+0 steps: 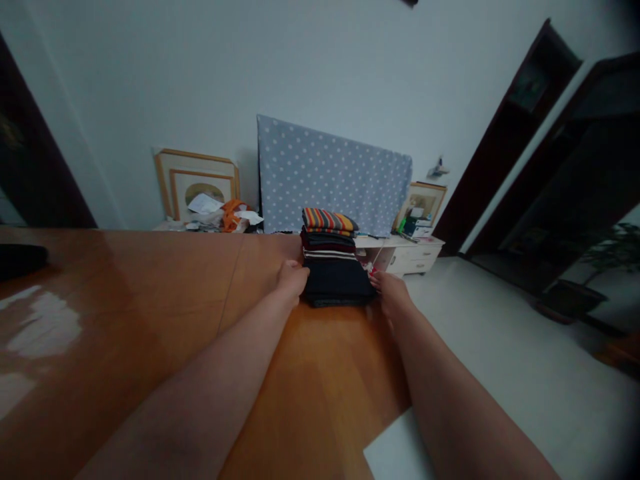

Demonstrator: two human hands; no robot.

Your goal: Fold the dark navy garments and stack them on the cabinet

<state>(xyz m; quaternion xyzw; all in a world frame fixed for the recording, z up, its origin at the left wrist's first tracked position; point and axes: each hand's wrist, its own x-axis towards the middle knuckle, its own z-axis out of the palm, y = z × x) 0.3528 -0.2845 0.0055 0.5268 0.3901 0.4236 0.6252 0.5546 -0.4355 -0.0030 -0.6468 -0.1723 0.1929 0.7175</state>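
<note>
Both my arms reach forward over the wooden table (320, 373). A black folded garment (336, 281) lies between my hands near its far end. My left hand (293, 279) grips the garment's left edge with closed fingers. On the opposite side my right hand (391, 290) pinches the right edge. Just behind rises a pile of folded clothes: dark ones with white stripes (327, 255) and, on top, a multicoloured striped garment (327, 219). Whether the black garment touches the pile is hard to tell.
A white sheet (397, 450) lies at the near right edge. Black cloth (23, 260) is at far left. Beyond the table stand a white cabinet (415, 257), a dotted blue cover (333, 173) and framed pictures (197, 177). Floor (480, 320) shows at right.
</note>
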